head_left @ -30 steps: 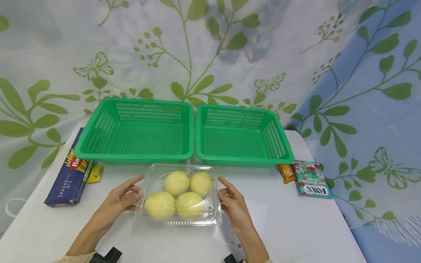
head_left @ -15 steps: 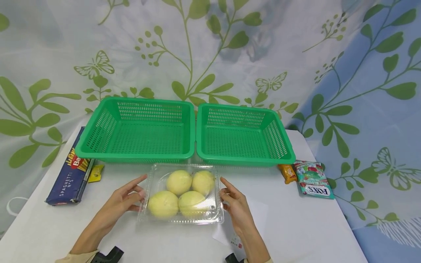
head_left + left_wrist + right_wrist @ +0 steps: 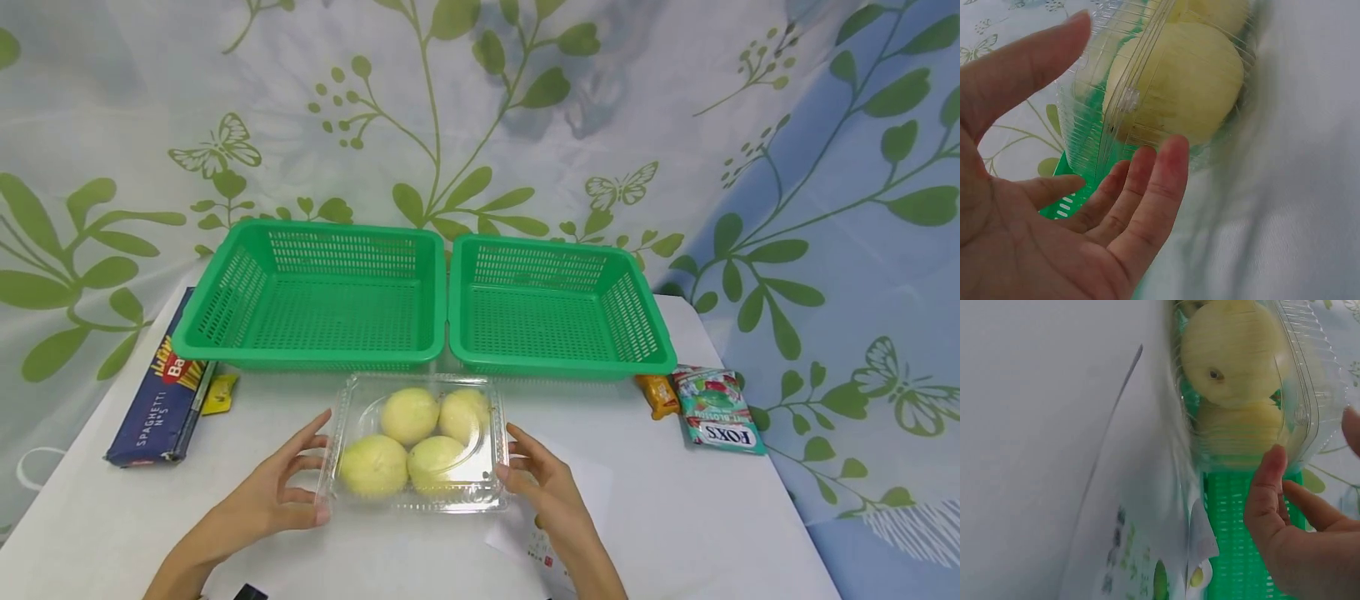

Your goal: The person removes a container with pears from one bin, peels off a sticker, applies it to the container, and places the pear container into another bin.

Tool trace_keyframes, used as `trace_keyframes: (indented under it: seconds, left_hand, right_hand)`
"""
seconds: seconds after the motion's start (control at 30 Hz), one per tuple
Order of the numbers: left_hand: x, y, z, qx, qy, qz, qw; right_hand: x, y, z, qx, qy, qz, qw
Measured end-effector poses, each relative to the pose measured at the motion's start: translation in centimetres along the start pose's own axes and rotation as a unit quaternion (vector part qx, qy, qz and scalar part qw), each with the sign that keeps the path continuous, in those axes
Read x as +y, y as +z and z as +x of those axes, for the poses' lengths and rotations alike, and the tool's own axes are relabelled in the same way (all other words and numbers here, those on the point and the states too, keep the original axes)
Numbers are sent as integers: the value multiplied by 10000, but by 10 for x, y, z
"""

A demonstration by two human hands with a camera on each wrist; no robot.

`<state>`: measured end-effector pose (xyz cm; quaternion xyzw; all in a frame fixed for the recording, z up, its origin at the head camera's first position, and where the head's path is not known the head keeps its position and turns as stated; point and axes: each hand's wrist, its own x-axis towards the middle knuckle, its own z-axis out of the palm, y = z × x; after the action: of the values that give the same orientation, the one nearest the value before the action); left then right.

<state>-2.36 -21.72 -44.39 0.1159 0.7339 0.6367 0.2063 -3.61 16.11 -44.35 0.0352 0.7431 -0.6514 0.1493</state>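
Observation:
A clear plastic clamshell box point(image 3: 416, 502), lid down, lies on the white table and holds several pale yellow pears point(image 3: 373, 467). To its left is my left hand point(image 3: 273, 492), thumb and fingers spread, fingertips at the box's side. In the left wrist view its fingers point(image 3: 1163, 178) are straight-ish and wrap nothing. My right hand point(image 3: 543, 483) is at the right side, thumb over the box's edge in the head view. The right wrist view has that hand's fingertips point(image 3: 1274, 459) right at the side wall, with the thumb standing apart from the box.
Two green baskets point(image 3: 315, 357) stand side by side behind the box. At left are a blue spaghetti box point(image 3: 153, 417) and a yellow packet point(image 3: 219, 394). An orange packet point(image 3: 658, 397) and a green Fox's bag point(image 3: 720, 408) lie at right. A paper sheet point(image 3: 592, 492) lies under the right hand.
My left hand has spread its thumb and fingers wider and shifted slightly down. My right thumb has moved over the box's edge. The box looks nearly unmoved.

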Motion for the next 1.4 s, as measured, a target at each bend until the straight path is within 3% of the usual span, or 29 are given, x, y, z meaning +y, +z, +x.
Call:
trace_keyframes:
  seconds: [0.13,0.4,1.0,1.4]
  left_hand:
    - [-2,7,-2,206,401,668,9967]
    - [-1,18,2,748,245,1497,9856]
    - [2,14,9,814,39,1610,9836]
    - [3,15,13,886,112,1637,9825]
  right_hand:
    - [0,4,-10,-31,-27,-588,9983]
    - [0,15,-16,376,-547,-1624,9845]
    - [-1,17,-10,337,-853,-2121,9729]
    - [-2,14,-1,228,-845,-2060,9746]
